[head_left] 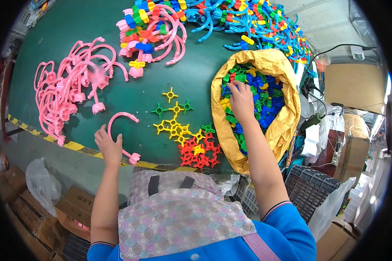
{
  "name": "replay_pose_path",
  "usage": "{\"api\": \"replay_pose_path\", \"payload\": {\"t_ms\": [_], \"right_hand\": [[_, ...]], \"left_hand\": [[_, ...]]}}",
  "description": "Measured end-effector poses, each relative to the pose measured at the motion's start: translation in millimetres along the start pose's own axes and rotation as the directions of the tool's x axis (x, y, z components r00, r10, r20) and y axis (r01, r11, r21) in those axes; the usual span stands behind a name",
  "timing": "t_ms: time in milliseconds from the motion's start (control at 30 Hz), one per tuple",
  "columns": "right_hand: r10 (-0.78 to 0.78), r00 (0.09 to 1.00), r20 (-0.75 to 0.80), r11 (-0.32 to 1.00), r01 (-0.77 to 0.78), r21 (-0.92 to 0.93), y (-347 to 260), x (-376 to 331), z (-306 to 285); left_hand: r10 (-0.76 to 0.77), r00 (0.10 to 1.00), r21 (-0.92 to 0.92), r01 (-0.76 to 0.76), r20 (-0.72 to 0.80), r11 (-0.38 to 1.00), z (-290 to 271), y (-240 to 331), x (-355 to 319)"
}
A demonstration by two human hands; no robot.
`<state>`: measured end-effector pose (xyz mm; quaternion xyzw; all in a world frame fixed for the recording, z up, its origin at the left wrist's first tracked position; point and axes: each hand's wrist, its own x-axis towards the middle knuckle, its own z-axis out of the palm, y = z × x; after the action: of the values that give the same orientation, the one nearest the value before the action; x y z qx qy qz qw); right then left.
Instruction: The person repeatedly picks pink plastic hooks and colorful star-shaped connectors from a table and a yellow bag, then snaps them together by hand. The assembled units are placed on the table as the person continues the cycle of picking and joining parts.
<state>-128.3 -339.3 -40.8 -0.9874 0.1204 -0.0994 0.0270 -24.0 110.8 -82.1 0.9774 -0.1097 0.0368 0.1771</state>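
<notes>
My left hand (111, 148) is at the table's near edge, its fingers and thumb closed round a pink curved plastic stem (112, 123). The stem bends like a hook and has a flower-shaped cup at its lower end. My right hand (242, 101) reaches into a yellow sack (225, 143), its fingers spread over loose plastic connectors (265, 93) in blue, green and yellow. A red connector (233, 77) lies just beyond the fingertips. Between my hands, yellow ring-shaped connectors with prongs (173, 130) lie beside red ones (198, 156) and a few green ones (159, 110).
A heap of pink stems (67, 87) covers the left of the green table (139, 93). Pink stems with coloured connectors (139, 35) lie at the far side, next to a blue pile (257, 21). Cartons (76, 202) and a dark crate (311, 187) stand below the table.
</notes>
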Motion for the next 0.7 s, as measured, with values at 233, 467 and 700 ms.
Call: {"api": "replay_pose_path", "payload": {"t_ms": [233, 467, 700], "right_hand": [[0.067, 0.952, 0.297, 0.796, -0.231, 0.560, -34, -14, 9], [0.335, 0.937, -0.095, 0.861, -0.264, 0.436, 7, 27, 15], [0.423, 0.854, 0.304, 0.880, -0.307, -0.363, 11, 77, 8]], "left_hand": [[-0.291, 0.893, -0.463, 0.431, 0.345, 0.775, 25, -25, 4], [-0.281, 0.893, -0.457, 0.426, 0.352, 0.781, 28, -25, -6], [-0.309, 0.892, -0.441, 0.435, 0.330, 0.785, 28, -27, -2]]}}
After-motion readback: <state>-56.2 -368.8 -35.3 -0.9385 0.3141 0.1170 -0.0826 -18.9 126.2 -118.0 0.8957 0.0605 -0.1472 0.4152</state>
